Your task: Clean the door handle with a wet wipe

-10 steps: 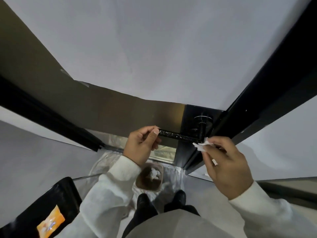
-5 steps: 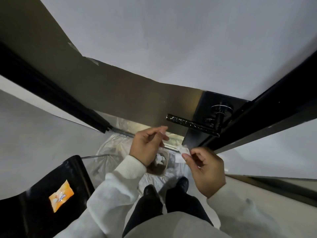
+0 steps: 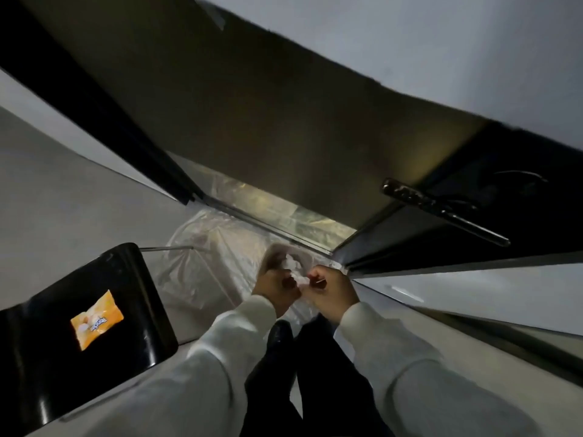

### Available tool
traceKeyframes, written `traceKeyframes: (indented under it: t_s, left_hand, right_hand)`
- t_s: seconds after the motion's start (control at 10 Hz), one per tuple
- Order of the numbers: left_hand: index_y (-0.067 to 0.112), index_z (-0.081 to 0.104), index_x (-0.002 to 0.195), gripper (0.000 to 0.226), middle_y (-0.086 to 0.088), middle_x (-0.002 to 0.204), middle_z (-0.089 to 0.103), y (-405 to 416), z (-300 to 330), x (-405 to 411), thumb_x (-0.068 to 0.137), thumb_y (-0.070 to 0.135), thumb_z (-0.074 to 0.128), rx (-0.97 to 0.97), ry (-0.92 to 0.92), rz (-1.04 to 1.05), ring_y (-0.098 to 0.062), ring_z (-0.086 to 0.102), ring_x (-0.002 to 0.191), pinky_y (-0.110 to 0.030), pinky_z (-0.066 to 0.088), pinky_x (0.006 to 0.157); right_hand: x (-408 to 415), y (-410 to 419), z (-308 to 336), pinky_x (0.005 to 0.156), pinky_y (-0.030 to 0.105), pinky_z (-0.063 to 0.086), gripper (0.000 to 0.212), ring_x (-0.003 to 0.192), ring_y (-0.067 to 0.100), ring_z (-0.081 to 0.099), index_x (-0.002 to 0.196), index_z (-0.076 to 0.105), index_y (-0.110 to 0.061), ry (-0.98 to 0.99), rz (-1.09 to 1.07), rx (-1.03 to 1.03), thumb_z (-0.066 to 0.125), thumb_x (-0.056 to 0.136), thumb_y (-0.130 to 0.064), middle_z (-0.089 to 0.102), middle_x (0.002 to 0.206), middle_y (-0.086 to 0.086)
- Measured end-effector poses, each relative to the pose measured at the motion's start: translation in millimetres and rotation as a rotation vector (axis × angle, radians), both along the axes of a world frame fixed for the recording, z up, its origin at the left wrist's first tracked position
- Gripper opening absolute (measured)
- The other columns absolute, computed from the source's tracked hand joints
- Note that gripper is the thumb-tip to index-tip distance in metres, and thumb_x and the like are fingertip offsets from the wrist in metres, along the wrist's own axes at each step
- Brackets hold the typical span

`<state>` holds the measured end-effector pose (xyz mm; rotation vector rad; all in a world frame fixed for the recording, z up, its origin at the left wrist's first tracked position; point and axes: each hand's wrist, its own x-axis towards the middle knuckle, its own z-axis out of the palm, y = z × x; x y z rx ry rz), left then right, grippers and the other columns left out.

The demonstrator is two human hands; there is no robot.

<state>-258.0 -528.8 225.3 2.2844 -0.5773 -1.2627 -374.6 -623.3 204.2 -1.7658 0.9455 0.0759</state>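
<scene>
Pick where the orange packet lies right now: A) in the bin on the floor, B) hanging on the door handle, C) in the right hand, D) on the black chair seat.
D: the orange packet lies flat on the black chair seat, at lower left.

Both hands, left (image 3: 274,287) and right (image 3: 331,290), meet low, fingers curled closed.

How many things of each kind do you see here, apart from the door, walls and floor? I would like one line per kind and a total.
Hands: 2 (left hand, right hand)
Wet wipe: 1 (wipe, held between both hands)
Door handle: 1 (handle)
Orange packet: 1 (packet)
Black chair: 1 (chair)
Bin: 1 (bin)
Total: 7
</scene>
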Motion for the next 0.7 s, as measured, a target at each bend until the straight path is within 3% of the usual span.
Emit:
traceKeyframes:
  t_s: [0.1,0.2,0.3,0.4,0.5,0.6,0.7]
  left_hand:
    - [0.008,0.070,0.104,0.022,-0.010,0.099,0.069,15.4,-52.9,10.9,0.090,0.025,0.067,0.102,0.026,-0.045,-0.027,0.067,0.101,-0.015,0.034,0.067]
    - [0.011,0.070,0.101,0.019,0.000,0.092,0.064,24.2,-105.0,21.3,0.087,0.024,0.071,0.150,0.050,-0.100,-0.023,0.067,0.089,-0.021,0.049,0.074]
    - [0.013,0.073,0.098,0.016,0.001,0.090,0.061,31.4,-164.6,32.2,0.085,0.021,0.074,0.174,0.092,-0.080,-0.021,0.068,0.085,-0.026,0.056,0.077]
    - [0.016,0.075,0.095,0.009,-0.002,0.095,0.066,34.2,-221.6,42.0,0.087,0.015,0.071,0.168,0.082,-0.027,-0.023,0.068,0.089,-0.028,0.056,0.082]
    - [0.019,0.077,0.100,0.020,0.005,0.098,0.063,32.5,-282.6,51.8,0.092,0.013,0.060,0.135,0.026,-0.016,-0.017,0.059,0.094,-0.022,0.041,0.083]
    - [0.023,0.075,0.110,0.026,0.001,0.106,0.070,31.3,-330.4,56.0,0.092,0.016,0.057,0.133,-0.024,-0.022,-0.022,0.064,0.102,-0.023,0.042,0.083]
    - [0.024,0.075,0.110,0.025,-0.001,0.111,0.074,41.5,-364.5,48.7,0.091,0.019,0.060,0.124,-0.019,0.078,-0.022,0.068,0.105,-0.022,0.046,0.088]
  right_hand:
    - [9.8,9.3,-47.1,0.058,0.011,0.037,0.038,0.056,0.001,0.047,0.061,0.045,-0.030,0.082,0.083,-0.026,0.072,0.087,-0.022,0.046,0.059,-0.007]
    - [17.1,14.5,-104.1,0.057,0.024,0.037,0.027,0.058,0.011,0.040,0.066,0.048,-0.018,0.160,0.097,-0.050,0.068,0.086,-0.019,0.044,0.061,-0.003]
    - [24.6,17.3,-167.8,0.059,0.016,0.040,0.016,0.062,0.006,0.051,0.078,0.055,-0.023,0.214,0.062,-0.032,0.068,0.086,-0.017,0.055,0.069,-0.006]
    - [30.9,15.5,-225.8,0.061,0.024,0.045,0.012,0.065,0.021,0.060,0.079,0.055,-0.020,0.240,0.056,-0.027,0.064,0.086,-0.018,0.062,0.069,0.002]
    - [42.8,8.7,-283.5,0.065,0.024,0.045,0.013,0.072,0.026,0.062,0.078,0.058,-0.018,0.233,0.085,-0.030,0.064,0.089,-0.015,0.065,0.074,0.007]
    - [49.1,1.3,-329.5,0.079,0.027,0.052,0.007,0.086,0.023,0.066,0.093,0.067,-0.021,0.227,0.083,-0.012,0.064,0.092,-0.015,0.071,0.092,0.007]
    - [46.6,-3.7,-364.8,0.095,0.036,0.053,0.024,0.106,0.028,0.066,0.116,0.068,-0.021,0.322,0.092,-0.028,0.060,0.094,-0.018,0.070,0.116,0.010]
